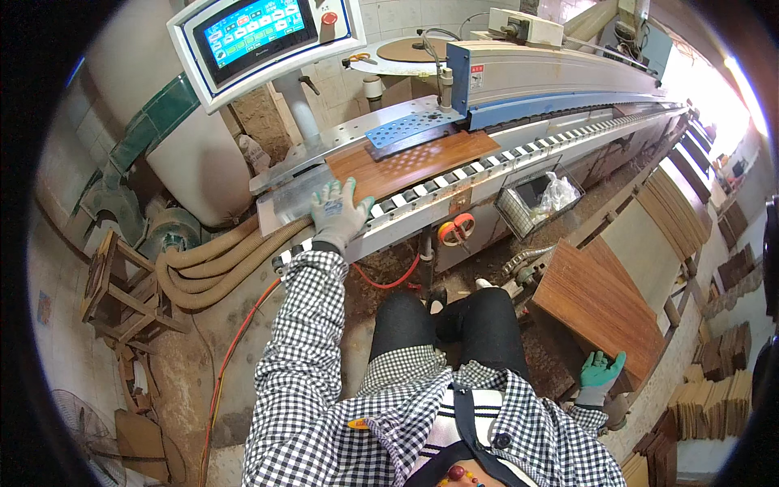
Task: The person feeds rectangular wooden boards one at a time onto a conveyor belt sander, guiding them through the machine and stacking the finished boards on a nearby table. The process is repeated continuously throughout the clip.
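Observation:
My left hand (339, 213), in a grey glove with green fingertips, rests spread at the near end of a brown wood-grain panel (420, 161). That panel lies flat on the bed of an edge-banding machine (548, 79), partly under a perforated blue plate (411, 128). Beside the roller track (468, 170), the left thumb points towards the rollers. At lower right my right hand (599, 378), its green glove palm turned up, is at the lower edge of another wood-grain panel (599, 310). Its fingers are apart and do not close around that panel, which lies askew over other boards.
A lit touchscreen (255, 30) with a red stop button (329, 19) stands at upper left. Orange-handled scissors (456, 230) hang below the rail near a wire basket (538, 198). Ribbed hoses (237, 262) and a wooden stool (131, 286) are at left. Stacked boards (712, 402) stand at right.

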Tool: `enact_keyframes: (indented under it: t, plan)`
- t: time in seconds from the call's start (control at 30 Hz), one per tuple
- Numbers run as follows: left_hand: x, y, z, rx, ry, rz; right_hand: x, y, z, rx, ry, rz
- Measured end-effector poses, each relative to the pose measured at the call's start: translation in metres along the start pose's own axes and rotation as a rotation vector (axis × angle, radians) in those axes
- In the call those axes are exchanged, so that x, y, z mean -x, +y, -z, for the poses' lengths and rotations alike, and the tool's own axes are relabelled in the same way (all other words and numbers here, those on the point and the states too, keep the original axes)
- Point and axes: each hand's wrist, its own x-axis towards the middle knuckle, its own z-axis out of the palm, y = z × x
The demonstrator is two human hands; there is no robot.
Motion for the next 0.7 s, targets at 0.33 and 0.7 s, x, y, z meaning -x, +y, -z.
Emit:
enact_keyframes:
  t: [0.33,0.7]
  plan:
    - [0.002,-0.007,-0.015,0.269,0.298,-0.229,0.014,-0.009,0.009,0.042,-0.448,-0.019]
    - [0.117,-0.019,0.017,0.192,0.366,-0.571,0.050,0.099,-0.137,0.381,-1.143,0.158]
